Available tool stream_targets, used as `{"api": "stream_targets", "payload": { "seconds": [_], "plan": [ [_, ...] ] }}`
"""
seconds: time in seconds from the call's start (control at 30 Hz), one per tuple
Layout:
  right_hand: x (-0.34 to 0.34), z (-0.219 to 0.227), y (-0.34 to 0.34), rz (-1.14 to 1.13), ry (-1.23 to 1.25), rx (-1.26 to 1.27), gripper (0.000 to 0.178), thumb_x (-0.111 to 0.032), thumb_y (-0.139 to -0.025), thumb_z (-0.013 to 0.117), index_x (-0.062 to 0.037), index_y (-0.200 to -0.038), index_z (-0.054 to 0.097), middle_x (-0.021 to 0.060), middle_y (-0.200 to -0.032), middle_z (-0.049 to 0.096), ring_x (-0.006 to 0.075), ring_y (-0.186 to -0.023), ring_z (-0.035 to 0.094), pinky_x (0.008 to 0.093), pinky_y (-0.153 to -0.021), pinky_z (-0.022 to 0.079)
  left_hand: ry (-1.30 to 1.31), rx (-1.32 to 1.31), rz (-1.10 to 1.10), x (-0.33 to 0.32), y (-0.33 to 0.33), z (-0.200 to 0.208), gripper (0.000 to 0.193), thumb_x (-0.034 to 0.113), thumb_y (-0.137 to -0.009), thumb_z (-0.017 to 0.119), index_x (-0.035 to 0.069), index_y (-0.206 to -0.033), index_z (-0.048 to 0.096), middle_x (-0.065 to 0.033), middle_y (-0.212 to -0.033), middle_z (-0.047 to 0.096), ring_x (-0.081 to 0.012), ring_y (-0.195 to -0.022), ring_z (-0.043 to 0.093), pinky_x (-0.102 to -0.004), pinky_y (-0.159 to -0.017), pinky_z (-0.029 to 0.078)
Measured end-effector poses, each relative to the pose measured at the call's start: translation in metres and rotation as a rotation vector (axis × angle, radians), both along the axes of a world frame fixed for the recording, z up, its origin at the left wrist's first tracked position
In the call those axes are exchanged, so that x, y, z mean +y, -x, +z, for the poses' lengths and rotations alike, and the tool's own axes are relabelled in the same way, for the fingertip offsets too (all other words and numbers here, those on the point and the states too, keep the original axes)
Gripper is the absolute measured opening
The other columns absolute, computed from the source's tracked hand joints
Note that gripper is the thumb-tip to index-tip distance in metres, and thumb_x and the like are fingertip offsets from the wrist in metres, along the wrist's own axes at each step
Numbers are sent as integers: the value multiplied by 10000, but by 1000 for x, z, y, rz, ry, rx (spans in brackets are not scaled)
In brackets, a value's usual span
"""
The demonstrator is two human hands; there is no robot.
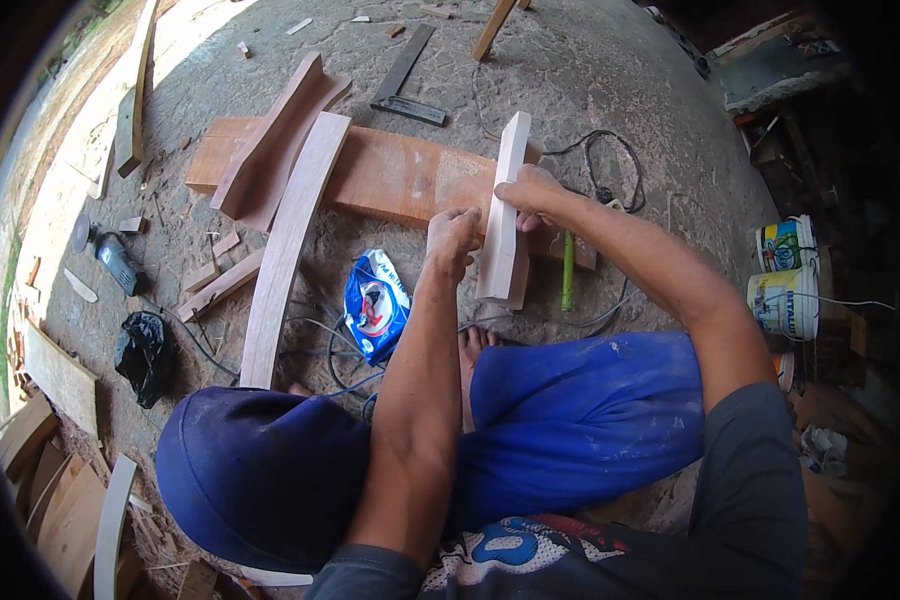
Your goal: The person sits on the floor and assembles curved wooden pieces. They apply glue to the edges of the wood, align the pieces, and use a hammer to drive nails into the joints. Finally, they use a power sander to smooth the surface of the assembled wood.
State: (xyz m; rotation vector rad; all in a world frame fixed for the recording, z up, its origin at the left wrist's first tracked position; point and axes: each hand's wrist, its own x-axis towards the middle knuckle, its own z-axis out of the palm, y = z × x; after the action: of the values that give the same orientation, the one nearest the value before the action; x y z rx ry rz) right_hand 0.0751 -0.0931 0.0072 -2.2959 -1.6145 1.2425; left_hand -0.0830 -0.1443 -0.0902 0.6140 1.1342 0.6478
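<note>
A pale, angled wooden piece [508,180] stands across a reddish-brown plank [390,175] that lies low over the ground. My right hand [532,197] grips this piece from its right side, the thumb over its upper face. Close against the left side of the piece is my left hand [453,240], its fingers curled and pressed together; whatever it may pinch is hidden. Just right of the piece, a green stick-like tool [568,272] lies near the plank. A long curved wooden slat [295,250] rests over the plank to the left, beside a shaped wooden piece [275,150].
A blue packet [376,306] lies by my left forearm, among cables. Farther left are an angle grinder [116,262] and a black plastic bag [144,357]. A carpenter's square [406,85] lies beyond the plank. Buckets [785,302] stand at the right.
</note>
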Motion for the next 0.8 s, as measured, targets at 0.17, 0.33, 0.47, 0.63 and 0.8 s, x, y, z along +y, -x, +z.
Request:
{"api": "stream_targets", "payload": {
  "seconds": [0.17,0.33,0.47,0.63,0.8],
  "plan": [
    [0,-2,-3,-3,-3,5,472,-250,-869,617,198,-1015,651,220,-773,697,236,-520,691,328,-416,584,-2,-17,-16,-4,-1,10,522,446,-923,680,74,-1286,633,-101,-1070,675,-231,-880,652,-449,-754,528],
    [-1,-4,-3,-22,7,-11,474,-276,-891,623,174,-1037,656,207,-781,701,224,-515,684,309,-404,572,-13,14,-110,-3,-2,17,513,465,-919,691,95,-1270,642,-73,-1055,686,-204,-845,656,-386,-719,512],
    [0,-3,-2,-16,-12,-3,473,-257,-876,642,188,-1033,659,231,-807,714,261,-573,722,346,-434,602,-70,-46,-195,-2,-4,9,512,496,-906,716,106,-1231,650,-49,-1074,699,-190,-867,672,-359,-700,506],
    [2,-2,-8,6,-7,-23,497,-315,-914,633,171,-1012,674,218,-814,730,271,-591,731,368,-452,612,-138,-136,-208,-7,-10,15,459,477,-910,731,116,-1185,658,-30,-1060,701,-185,-875,684,-381,-728,529],
    [9,-1,-9,68,51,-75,469,-329,-951,588,125,-950,704,215,-753,737,265,-568,728,366,-458,612,-102,-126,-254,-7,-7,25,359,436,-943,707,140,-1141,663,-22,-1029,702,-192,-895,681,-413,-796,538]
  ]
}}
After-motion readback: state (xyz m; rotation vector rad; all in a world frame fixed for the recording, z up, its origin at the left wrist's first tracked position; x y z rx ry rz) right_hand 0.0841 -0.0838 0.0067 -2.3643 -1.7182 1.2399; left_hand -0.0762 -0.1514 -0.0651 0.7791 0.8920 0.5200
